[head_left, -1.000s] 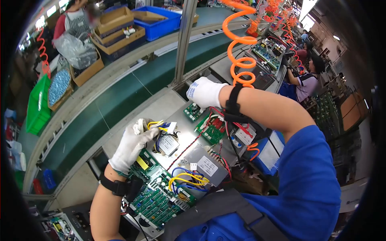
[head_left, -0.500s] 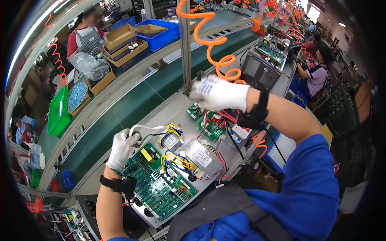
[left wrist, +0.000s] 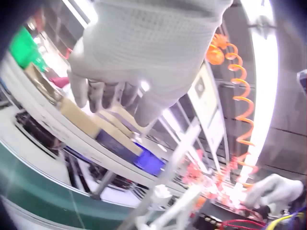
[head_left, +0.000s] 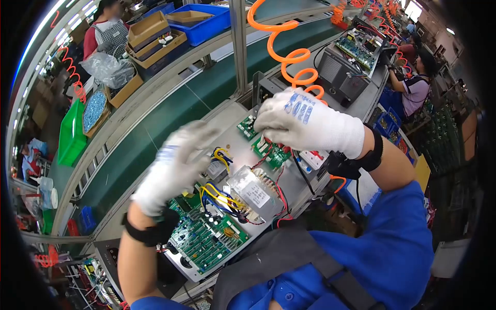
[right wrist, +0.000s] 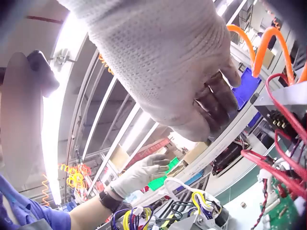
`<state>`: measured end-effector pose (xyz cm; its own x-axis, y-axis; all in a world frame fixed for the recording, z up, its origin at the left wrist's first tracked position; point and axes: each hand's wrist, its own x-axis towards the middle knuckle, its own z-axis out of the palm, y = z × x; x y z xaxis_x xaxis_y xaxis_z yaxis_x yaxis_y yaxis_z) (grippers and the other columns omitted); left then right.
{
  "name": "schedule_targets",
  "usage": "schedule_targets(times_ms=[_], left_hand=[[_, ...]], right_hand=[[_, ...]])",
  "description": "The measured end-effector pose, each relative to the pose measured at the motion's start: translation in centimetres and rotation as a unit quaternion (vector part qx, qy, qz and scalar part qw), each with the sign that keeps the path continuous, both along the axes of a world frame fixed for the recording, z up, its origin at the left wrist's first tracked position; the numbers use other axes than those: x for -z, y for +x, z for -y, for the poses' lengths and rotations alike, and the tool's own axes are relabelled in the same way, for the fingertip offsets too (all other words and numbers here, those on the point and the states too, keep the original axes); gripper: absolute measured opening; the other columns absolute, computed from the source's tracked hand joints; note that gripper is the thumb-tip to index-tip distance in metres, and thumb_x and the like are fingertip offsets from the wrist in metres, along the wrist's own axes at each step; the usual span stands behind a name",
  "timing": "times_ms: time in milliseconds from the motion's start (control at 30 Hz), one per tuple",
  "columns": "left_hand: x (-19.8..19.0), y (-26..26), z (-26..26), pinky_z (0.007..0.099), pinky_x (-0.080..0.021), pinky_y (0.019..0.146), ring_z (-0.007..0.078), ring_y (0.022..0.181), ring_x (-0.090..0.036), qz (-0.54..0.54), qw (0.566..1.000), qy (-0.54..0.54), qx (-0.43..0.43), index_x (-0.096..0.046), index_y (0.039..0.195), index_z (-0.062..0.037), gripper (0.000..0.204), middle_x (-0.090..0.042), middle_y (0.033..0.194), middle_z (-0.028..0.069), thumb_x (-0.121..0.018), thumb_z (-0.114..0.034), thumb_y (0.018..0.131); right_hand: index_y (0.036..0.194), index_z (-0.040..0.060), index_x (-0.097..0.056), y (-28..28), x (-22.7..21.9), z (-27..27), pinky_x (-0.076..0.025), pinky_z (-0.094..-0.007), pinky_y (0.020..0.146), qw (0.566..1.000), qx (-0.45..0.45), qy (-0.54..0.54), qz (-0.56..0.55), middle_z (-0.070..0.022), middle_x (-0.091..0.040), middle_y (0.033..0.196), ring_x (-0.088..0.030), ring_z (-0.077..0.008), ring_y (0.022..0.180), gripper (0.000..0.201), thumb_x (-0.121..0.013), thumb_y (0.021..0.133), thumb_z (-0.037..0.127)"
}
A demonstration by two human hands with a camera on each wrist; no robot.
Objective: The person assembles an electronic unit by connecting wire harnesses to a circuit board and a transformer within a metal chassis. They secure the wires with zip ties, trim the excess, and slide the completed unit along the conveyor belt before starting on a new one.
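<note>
My gloved left hand is spread, blurred and holding nothing, above the small labelled transformer and the far edge of a large green circuit board. A white cable loops beside that transformer in the right wrist view. My gloved right hand hovers palm down, fingers loosely bent, over a small green board and another green board with red parts. No object shows between its fingers. A bigger transformer with a white label sits nearer me, yellow and blue wires beside it.
An orange coiled hose hangs just behind my right hand. Beyond the bench runs a green conveyor with a metal post. Cardboard boxes, a blue bin and a green bin stand past it. Other people work farther off.
My left hand has let go of the white and dark wires, spread its fingers and moved up and right. My right hand has shifted a little to the right.
</note>
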<state>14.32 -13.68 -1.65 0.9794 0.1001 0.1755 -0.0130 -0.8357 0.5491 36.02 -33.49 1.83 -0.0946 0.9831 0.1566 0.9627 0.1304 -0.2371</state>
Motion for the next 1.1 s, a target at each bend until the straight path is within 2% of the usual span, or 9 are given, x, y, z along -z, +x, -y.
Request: schedule_targets(times_ms=[200, 400, 533, 600, 633, 667, 767, 933, 1100], left_hand=[[2.3, 0.2, -1.2, 0.0409, -0.042, 0.097, 0.0326, 0.105, -0.059, -0.177, 0.980, 0.067, -0.058, -0.068, 0.101, -0.0020, 0.031, -0.064, 0.115, 0.0142, -0.058, -0.025, 0.082], [0.8, -0.1, 0.2, 0.0406, -0.044, 0.095, 0.0353, 0.107, -0.058, -0.149, 0.984, 0.057, -0.073, -0.068, 0.101, -0.0011, 0.031, -0.063, 0.116, 0.0163, -0.057, -0.024, 0.084], [-0.5, 0.1, 2.5, 0.0397, -0.043, 0.097, 0.0344, 0.109, -0.056, -0.022, 0.994, 0.056, -0.095, -0.064, 0.106, 0.0033, 0.027, -0.063, 0.113, 0.0192, -0.056, -0.015, 0.088], [-1.3, -0.5, 3.3, 0.0392, -0.043, 0.098, 0.0335, 0.110, -0.056, -0.025, 0.996, 0.018, -0.084, -0.064, 0.109, 0.0028, 0.028, -0.062, 0.115, 0.0188, -0.055, -0.015, 0.088], [-1.9, -1.0, 3.9, 0.0384, -0.043, 0.097, 0.0319, 0.109, -0.057, -0.052, 0.995, 0.008, -0.083, -0.063, 0.112, 0.0017, 0.028, -0.063, 0.114, 0.0178, -0.054, -0.013, 0.089], [-2.0, -1.4, 4.6, 0.0384, -0.043, 0.097, 0.0319, 0.109, -0.057, -0.048, 0.996, 0.010, -0.079, -0.063, 0.112, 0.0017, 0.028, -0.063, 0.114, 0.0178, -0.054, -0.013, 0.089], [-1.6, -2.7, 6.4, 0.0372, -0.046, 0.093, 0.0296, 0.104, -0.060, -0.059, 0.997, -0.033, -0.035, -0.062, 0.114, -0.0005, 0.028, -0.064, 0.111, 0.0156, -0.056, -0.010, 0.089], [-3.0, -0.9, 10.6, 0.0352, -0.045, 0.095, 0.0226, 0.111, -0.058, 0.056, 0.992, -0.092, -0.060, -0.047, 0.134, 0.0000, 0.047, -0.058, 0.120, 0.0162, -0.058, -0.011, 0.090], [-5.6, 1.7, 11.2, 0.0290, -0.045, 0.091, 0.0139, 0.104, -0.054, 0.060, 0.965, -0.255, -0.006, -0.046, 0.135, 0.0022, 0.047, -0.058, 0.119, 0.0088, -0.059, -0.011, 0.092]], right_hand=[[0.128, 0.0081, -0.051, -4.2, 3.8, 3.6, -0.050, -0.0389, 0.078, 0.976, -0.051, -0.187, 0.095, -0.0083, -0.063, 0.098, -0.063, -0.0253, 0.095, 0.053, -0.062, 0.077, 0.018], [0.110, 0.0051, -0.062, -4.3, 10.7, 6.1, -0.048, -0.0411, 0.090, 0.982, -0.043, 0.015, -0.183, -0.0139, -0.059, 0.118, -0.060, -0.0282, 0.106, 0.034, -0.063, 0.076, 0.012], [0.098, 0.0033, -0.058, -5.9, 11.2, 5.7, -0.043, -0.0391, 0.098, 0.891, -0.005, 0.106, -0.441, -0.0163, -0.055, 0.123, -0.057, -0.0267, 0.112, 0.017, -0.055, 0.081, 0.001], [0.094, 0.0022, -0.056, -5.4, 9.0, 6.3, -0.043, -0.0365, 0.098, 0.714, 0.063, 0.031, -0.697, -0.0156, -0.057, 0.122, -0.057, -0.0222, 0.112, 0.008, -0.052, 0.087, 0.001], [0.093, 0.0012, -0.054, -4.1, 8.6, 6.1, -0.044, -0.0347, 0.098, 0.760, -0.032, 0.054, -0.646, -0.0154, -0.060, 0.117, -0.057, -0.0206, 0.111, 0.007, -0.049, 0.094, 0.006], [0.094, -0.0003, -0.054, -4.1, 7.1, 7.3, -0.046, -0.0359, 0.097, 0.753, 0.015, 0.074, -0.654, -0.0170, -0.062, 0.111, -0.059, -0.0228, 0.108, 0.016, -0.049, 0.098, 0.015], [0.097, -0.0026, -0.055, -3.0, 5.4, 8.1, -0.050, -0.0381, 0.092, 0.658, -0.006, 0.117, -0.744, -0.0189, -0.063, 0.107, -0.062, -0.0244, 0.102, 0.030, -0.041, 0.103, 0.024], [0.110, -0.0002, -0.057, -4.8, 1.3, 7.6, -0.054, -0.0271, 0.068, 0.779, 0.111, 0.073, -0.612, -0.0053, -0.062, 0.087, -0.061, -0.0107, 0.076, 0.032, -0.043, 0.103, 0.028], [0.113, 0.0036, -0.059, -4.7, 1.1, 6.3, -0.044, -0.0258, 0.058, 0.916, 0.009, 0.037, -0.399, -0.0026, -0.053, 0.077, -0.053, -0.0063, 0.066, 0.026, -0.049, 0.100, 0.024]])
